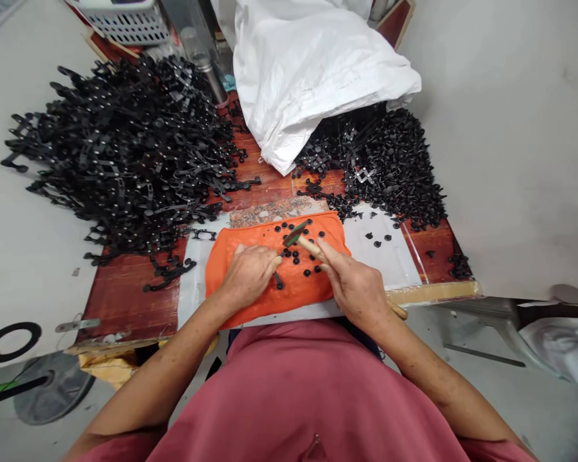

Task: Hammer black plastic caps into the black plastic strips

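My right hand (pixel 354 282) is closed round the wooden handle of a small hammer (pixel 302 242), whose dark green head hangs just above an orange cloth (pixel 250 247). My left hand (pixel 248 273) rests on that cloth with fingers curled, pinching a small black plastic piece (pixel 279 280) by the hammer head. Several small black round pieces (pixel 302 256) lie scattered over the cloth around both hands.
A big heap of black plastic strips (pixel 125 147) fills the left of the red wooden board (pixel 125 295). A smaller heap of black pieces (pixel 390 160) lies at the right under a white woven sack (pixel 308 70). A white basket (pixel 130 22) stands at the back.
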{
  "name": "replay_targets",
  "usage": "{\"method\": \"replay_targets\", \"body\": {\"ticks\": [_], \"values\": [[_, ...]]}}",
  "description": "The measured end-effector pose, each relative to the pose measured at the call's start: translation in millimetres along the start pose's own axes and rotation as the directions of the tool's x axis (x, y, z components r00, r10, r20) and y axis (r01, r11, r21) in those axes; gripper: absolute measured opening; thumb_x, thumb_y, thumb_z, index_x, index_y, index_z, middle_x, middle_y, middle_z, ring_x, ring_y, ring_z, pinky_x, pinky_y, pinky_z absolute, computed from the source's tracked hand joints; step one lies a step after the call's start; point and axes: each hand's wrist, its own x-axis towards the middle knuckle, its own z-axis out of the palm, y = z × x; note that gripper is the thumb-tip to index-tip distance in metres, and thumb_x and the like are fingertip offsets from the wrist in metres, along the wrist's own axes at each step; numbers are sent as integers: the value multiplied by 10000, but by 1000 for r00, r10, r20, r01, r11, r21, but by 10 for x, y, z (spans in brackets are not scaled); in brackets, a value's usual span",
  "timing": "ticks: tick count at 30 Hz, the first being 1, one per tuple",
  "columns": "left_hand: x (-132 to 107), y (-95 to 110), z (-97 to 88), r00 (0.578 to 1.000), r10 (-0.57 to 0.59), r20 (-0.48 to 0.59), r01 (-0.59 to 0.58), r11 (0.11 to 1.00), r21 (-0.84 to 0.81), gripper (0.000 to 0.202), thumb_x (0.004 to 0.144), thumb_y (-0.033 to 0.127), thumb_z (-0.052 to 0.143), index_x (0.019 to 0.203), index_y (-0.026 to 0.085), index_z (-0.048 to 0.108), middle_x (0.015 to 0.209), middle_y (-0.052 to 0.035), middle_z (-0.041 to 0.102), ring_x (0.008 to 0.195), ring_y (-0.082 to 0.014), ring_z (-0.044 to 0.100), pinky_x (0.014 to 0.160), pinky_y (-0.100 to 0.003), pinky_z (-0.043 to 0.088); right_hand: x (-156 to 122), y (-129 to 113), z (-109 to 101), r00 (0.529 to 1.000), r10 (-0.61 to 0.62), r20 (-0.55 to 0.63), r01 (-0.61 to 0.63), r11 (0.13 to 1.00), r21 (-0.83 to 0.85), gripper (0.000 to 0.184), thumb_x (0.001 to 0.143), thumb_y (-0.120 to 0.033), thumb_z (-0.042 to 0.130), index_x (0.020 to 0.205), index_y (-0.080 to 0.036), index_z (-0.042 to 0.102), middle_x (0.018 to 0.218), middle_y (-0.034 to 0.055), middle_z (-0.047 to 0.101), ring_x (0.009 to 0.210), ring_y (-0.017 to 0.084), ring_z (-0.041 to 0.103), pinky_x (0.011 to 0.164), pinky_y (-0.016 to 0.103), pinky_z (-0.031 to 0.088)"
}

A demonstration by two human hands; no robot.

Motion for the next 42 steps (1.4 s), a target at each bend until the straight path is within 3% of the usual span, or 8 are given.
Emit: {"method": "replay_targets", "body": {"ticks": [4,10,17,24,32,37,42], "values": [[-40,-14,-8,1000,-25,-12,25,998,-50,402,1071,300,318,744,202,530,817,-52,674,829,-223,589,772,-375,315,-76,142,-19,989,55,-139,-36,990,139,488,1073,-306,442,1558,-274,482,1324,56,733,1013,199,751,812,292,576],[-110,75,28,998,42,-55,-43,999,-12,439,1086,351,296,747,201,530,786,-45,642,780,-215,558,773,-372,316,-361,310,68,978,153,-142,-126,975,183,461,1056,-308,484,1510,-262,552,1276,54,757,1027,229,764,831,333,604],[-83,179,80,997,69,-33,-68,997,38,459,1090,361,290,758,198,561,789,-47,656,786,-217,567,801,-384,330,-544,429,144,964,220,-153,-185,959,214,465,1054,-309,485,1512,-261,548,1370,61,702,1126,242,740,907,359,605],[-56,218,28,999,40,11,-41,997,68,434,1076,342,326,755,193,576,801,-62,679,794,-234,589,795,-398,322,-555,416,166,971,189,-148,-166,974,152,452,1063,-310,467,1502,-251,556,1288,60,750,1013,236,771,796,340,607],[-12,141,47,997,47,58,-42,995,-88,425,1069,341,321,709,204,504,774,-31,653,777,-207,580,765,-369,316,-522,343,117,994,77,-75,-75,997,36,464,1070,-282,454,1527,-259,530,1094,58,792,895,215,754,711,307,557],[-14,97,51,999,10,36,-3,982,-189,432,1064,370,306,683,212,433,707,-6,590,723,-188,558,736,-350,329,-514,329,110,993,99,-72,-96,995,41,456,1060,-260,453,1503,-259,560,1134,76,783,890,210,748,739,310,567],[-24,99,52,999,24,33,-18,984,-176,427,1063,363,312,678,215,422,712,-12,586,728,-191,556,735,-352,333,-524,345,135,990,121,-70,-117,991,61,464,1050,-260,474,1506,-264,558,1132,77,785,883,216,750,737,315,567]]}}
